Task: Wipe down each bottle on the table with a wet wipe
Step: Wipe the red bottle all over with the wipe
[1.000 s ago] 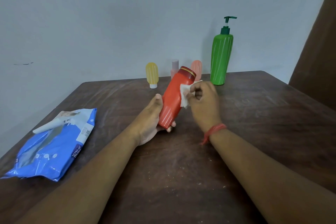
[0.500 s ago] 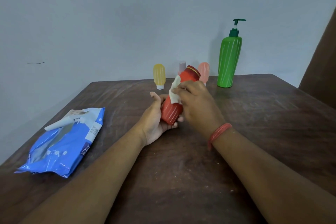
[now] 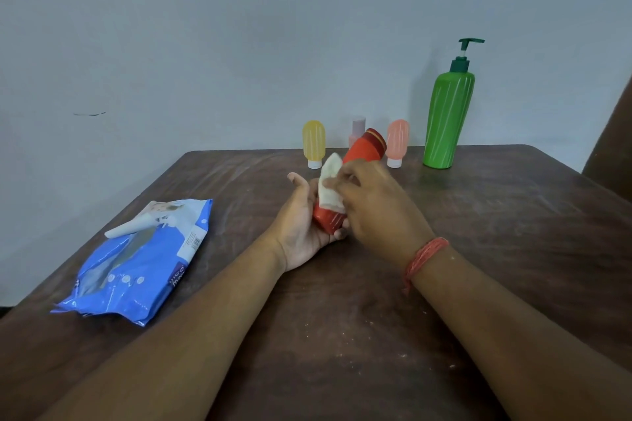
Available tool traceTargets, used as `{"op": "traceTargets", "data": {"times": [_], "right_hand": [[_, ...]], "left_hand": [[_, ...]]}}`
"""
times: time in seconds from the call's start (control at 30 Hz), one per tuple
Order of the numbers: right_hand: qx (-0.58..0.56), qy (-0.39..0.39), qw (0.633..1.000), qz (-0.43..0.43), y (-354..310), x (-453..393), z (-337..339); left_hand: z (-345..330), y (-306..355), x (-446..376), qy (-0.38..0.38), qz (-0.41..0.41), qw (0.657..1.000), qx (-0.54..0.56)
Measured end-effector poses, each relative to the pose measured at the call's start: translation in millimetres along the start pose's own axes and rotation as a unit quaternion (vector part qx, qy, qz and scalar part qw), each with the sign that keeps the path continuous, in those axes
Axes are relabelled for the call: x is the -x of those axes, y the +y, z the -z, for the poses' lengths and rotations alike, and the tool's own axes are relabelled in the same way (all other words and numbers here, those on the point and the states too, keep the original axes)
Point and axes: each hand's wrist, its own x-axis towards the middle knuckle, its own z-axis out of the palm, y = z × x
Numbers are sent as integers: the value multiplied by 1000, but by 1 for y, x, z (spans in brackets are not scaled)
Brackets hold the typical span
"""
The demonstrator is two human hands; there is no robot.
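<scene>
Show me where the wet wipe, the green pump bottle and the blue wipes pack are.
wet wipe [image 3: 329,188], head view, middle of the cloth
green pump bottle [image 3: 446,120], head view, middle of body
blue wipes pack [image 3: 136,270], head view, front face

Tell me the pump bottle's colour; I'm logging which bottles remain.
Green with pale diagonal streaks, and a dark green pump head: the pump bottle, clearest in the head view.
</scene>
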Motion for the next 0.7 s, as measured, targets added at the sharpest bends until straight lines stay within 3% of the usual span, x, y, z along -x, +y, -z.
{"op": "traceTargets", "data": {"times": [0.07, 0.17, 0.33, 0.47, 0.6, 0.7], "right_hand": [[6, -9, 1000, -16, -4, 0, 1], [6, -50, 998, 46, -12, 3, 4], [75, -4, 995, -61, -1, -6, 15], [-20, -55, 998, 39, -13, 5, 4], [-56, -1, 998, -1, -6, 1, 0], [-79, -26, 994, 67, -11, 6, -3]], "left_hand": [[-2, -1, 0, 0, -4, 1000, -9], [-4, -3, 2, -11, -14, 999, -28], [-5, -8, -1, -5, -32, 995, -98], [-4, -7, -1, -8, -29, 997, -71], [-2, -2, -1, -3, -19, 1000, -8], [3, 0, -1, 15, -2, 1000, 11]]}}
